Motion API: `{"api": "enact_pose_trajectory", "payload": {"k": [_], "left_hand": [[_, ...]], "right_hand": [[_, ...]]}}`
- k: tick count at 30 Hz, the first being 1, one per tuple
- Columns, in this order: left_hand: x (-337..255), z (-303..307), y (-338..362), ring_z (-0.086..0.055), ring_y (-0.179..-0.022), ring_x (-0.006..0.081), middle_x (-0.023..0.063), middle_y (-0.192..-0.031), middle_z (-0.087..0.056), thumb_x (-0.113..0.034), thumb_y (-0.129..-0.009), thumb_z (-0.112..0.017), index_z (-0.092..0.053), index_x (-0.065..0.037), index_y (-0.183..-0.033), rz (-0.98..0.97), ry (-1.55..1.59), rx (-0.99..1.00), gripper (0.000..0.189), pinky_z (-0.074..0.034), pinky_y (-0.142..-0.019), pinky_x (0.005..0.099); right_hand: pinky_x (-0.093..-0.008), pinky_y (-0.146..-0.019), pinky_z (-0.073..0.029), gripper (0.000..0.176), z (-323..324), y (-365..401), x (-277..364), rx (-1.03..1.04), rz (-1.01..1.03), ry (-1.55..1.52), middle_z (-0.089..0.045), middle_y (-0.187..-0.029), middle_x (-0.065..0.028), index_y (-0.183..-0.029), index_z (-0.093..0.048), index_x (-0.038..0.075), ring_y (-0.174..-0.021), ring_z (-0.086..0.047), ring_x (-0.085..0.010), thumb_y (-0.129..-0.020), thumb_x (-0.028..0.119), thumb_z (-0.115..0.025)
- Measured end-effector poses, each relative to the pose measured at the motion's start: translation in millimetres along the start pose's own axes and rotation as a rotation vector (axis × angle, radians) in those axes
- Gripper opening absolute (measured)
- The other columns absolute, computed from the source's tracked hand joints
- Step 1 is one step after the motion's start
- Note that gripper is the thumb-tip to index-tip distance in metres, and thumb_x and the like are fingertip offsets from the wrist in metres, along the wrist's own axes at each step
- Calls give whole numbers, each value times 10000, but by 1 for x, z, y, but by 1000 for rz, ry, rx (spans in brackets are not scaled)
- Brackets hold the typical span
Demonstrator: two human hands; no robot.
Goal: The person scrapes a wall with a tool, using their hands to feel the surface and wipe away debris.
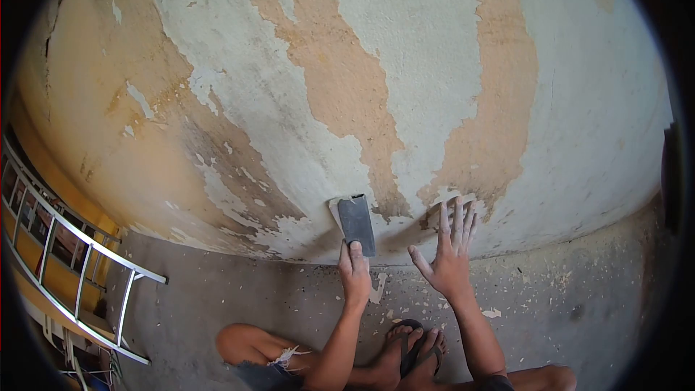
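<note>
The left hand (355, 274) is closed around the handle of a wide-bladed scraper (356, 223), thumb lying up the back of the blade. The blade rests flat against the wall (434, 65), low down, just above where the wall meets the concrete floor (210, 297). The right hand (450, 257) holds nothing. It is fully open, fingers spread, with its fingertips pressed on the wall just to the right of the scraper. Across the wall, pale paint has peeled away in large patches and tan plaster shows through. Paint flakes (378, 289) lie along the foot of the wall. The person's feet in flip-flops (414, 347) are planted close to the wall. An aluminium ladder (72, 261) lies well to the left of the wall's scraped part.
</note>
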State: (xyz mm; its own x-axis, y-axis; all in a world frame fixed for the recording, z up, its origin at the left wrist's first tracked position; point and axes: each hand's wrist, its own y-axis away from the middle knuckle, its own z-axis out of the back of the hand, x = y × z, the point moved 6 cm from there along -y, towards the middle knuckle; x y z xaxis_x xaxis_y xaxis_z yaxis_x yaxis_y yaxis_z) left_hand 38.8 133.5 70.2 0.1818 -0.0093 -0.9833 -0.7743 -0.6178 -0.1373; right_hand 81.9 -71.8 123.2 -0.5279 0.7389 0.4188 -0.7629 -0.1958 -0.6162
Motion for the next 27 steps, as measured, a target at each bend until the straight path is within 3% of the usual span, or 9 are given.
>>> {"api": "enact_pose_trajectory", "payload": {"k": [8, 11, 13, 14, 16, 23, 27], "left_hand": [[-124, -15, -50, -377, -651, 64, -33, -804, -484, -367, -1063, -452, -556, -18, -1046, -166, 96, -84, 364, -324, -541, 259], [-72, 0, -24, -378, -643, 62, -34, -807, -491, -358, -1063, -453, -554, -27, -1063, -113, -112, -112, 347, -317, -529, 256], [-18, 4, -3, -381, -641, 48, -42, -806, -489, -339, -1062, -458, -553, -39, -1060, -227, -161, -87, 314, -303, -508, 253], [-19, 0, -1, -381, -641, 48, -42, -806, -489, -339, -1062, -458, -553, -39, -1060, -224, -155, -79, 314, -303, -508, 253], [-18, -5, 7, -376, -637, 41, -47, -806, -486, -332, -1064, -454, -557, -45, -1063, 43, 34, -67, 304, -299, -503, 240], [-140, -25, -37, -353, -642, 33, -58, -808, -467, -348, -1059, -478, -553, -52, -1043, -141, 83, -34, 306, -286, -519, 219], [-78, -12, -11, -363, -660, 28, -55, -817, -475, -349, -1058, -478, -556, -48, -1045, -103, 59, -49, 312, -289, -524, 215]], "right_hand": [[-631, -1183, -57, 963, -3, 2, 1, -3, -3, -14, -122, -1636, -224, -1570, -220, 71, -1501, -42, -477, -840, 471, -703], [-629, -1183, -59, 964, -2, 2, 0, -13, 2, -22, -121, -1637, -222, -1572, -218, 76, -1502, -39, -476, -838, 469, -704], [-629, -1184, -60, 964, -1, 2, -1, -12, -7, -21, -120, -1638, -219, -1572, -218, 78, -1502, -38, -476, -838, 469, -704], [-628, -1184, -61, 963, -1, 2, -1, 4, -4, -29, -120, -1639, -216, -1573, -219, 81, -1502, -37, -476, -838, 470, -704], [-628, -1184, -61, 962, -1, 2, -2, 1, -7, -25, -120, -1640, -213, -1573, -218, 83, -1502, -36, -477, -838, 469, -704], [-634, -1182, -55, 963, -2, 2, -1, -18, -1, -44, -123, -1643, -202, -1573, -219, 86, -1501, -37, -477, -837, 469, -707], [-633, -1182, -53, 958, 1, 1, -1, -16, -5, -50, -127, -1641, -205, -1572, -224, 84, -1502, -41, -474, -838, 464, -708]]}}
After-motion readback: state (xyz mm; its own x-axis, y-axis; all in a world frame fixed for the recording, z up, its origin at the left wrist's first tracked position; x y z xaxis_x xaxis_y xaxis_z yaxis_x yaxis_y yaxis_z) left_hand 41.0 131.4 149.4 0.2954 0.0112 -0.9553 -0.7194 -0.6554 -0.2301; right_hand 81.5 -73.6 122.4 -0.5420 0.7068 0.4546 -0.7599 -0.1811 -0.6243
